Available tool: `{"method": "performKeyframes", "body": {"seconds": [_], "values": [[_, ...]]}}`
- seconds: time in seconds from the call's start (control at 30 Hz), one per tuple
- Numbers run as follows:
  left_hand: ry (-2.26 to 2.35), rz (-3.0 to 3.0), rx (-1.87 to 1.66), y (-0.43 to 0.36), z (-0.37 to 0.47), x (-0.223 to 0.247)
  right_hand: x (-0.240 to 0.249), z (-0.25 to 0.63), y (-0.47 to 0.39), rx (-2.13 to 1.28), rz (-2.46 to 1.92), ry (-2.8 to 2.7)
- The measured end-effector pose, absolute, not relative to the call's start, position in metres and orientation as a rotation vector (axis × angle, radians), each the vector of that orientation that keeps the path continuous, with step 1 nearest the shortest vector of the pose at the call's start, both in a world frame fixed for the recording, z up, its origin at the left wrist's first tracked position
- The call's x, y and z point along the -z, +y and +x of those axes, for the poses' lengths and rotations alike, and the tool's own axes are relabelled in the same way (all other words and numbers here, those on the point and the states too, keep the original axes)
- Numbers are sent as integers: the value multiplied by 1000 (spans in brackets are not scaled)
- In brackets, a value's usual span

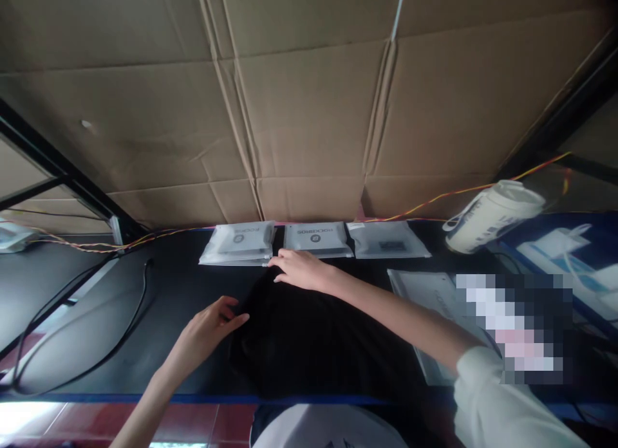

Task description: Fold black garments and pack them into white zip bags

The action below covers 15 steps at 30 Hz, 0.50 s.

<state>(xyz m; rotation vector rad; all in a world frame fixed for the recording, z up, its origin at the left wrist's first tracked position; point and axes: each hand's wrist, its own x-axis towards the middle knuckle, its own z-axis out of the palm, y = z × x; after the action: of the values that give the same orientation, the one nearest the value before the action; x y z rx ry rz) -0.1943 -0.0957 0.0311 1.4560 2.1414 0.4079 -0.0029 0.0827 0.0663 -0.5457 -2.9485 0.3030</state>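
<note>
Black cloth (309, 345) lies spread over the dark table in front of me. My left hand (212, 326) is at the cloth's left edge, thumb stretched out and fingers curled; whether it pinches the fabric is unclear. Near the cloth's far edge is my right hand (297, 269), its fingers bent downward, just in front of the packets; what lies under the fingertips is hidden. Three clear zip packets sit in a row at the back: a left one (239, 242), a middle one (316, 237) and a right one (389, 240).
A larger clear bag (425, 300) lies under my right forearm, beside a pixelated patch. A white cylindrical container (497, 216) stands tilted at the back right. Black cable (140, 300) loops over the table's left part. Cardboard (309, 113) walls the back.
</note>
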Motion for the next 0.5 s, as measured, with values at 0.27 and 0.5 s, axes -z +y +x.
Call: {"method": "performKeyframes", "body": {"seconds": [0.27, 0.5], "values": [[2033, 1470, -485, -89, -191, -19, -40, -32, 90, -401, -481, -2864], [2180, 1405, -671, -85, -184, -21, -13, -14, 80, -662, -495, -2524]]}}
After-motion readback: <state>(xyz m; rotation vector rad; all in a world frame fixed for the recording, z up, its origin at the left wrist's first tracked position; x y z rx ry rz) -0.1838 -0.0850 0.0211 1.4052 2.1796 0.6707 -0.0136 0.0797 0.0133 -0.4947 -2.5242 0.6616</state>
